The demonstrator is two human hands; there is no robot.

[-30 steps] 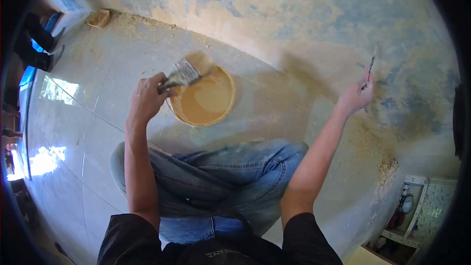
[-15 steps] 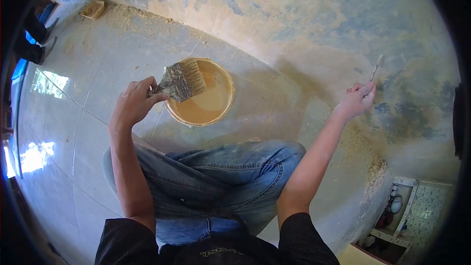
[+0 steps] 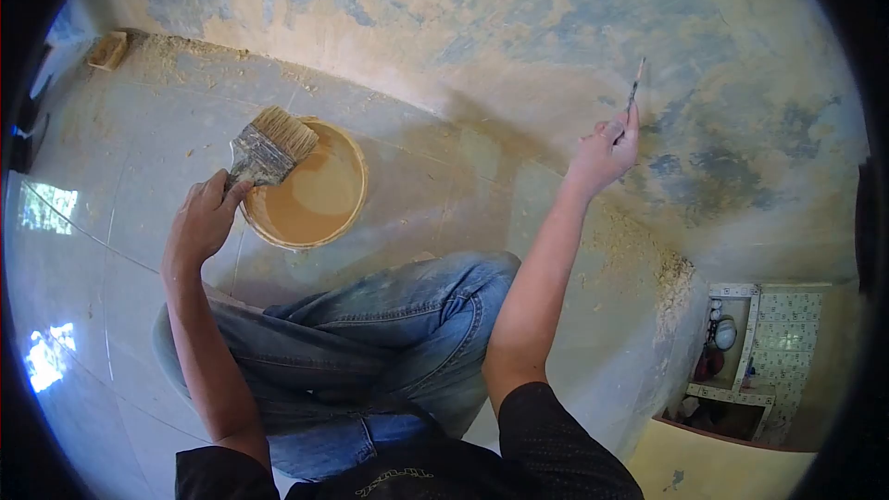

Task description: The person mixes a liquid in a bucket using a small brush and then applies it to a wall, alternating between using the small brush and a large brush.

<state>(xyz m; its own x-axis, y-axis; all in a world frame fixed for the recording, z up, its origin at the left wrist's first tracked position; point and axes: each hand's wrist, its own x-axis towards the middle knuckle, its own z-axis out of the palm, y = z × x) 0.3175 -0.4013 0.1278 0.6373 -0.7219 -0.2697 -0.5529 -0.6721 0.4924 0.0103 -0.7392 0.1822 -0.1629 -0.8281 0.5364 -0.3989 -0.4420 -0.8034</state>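
Left hand grips the light, drippy brush by its stiff handle at the bucket's ten o'clock; right hand pinches a thin tool.

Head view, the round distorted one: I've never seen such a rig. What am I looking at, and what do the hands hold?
There is no machine here: a camera worn on a person's head looks down through a fisheye lens. The person sits in jeans on a tiled floor beside a patchy wall. The left hand grips a wide paintbrush over the edge of a round tub of tan liquid. The right hand holds a thin tool, too slim to identify, against the wall.
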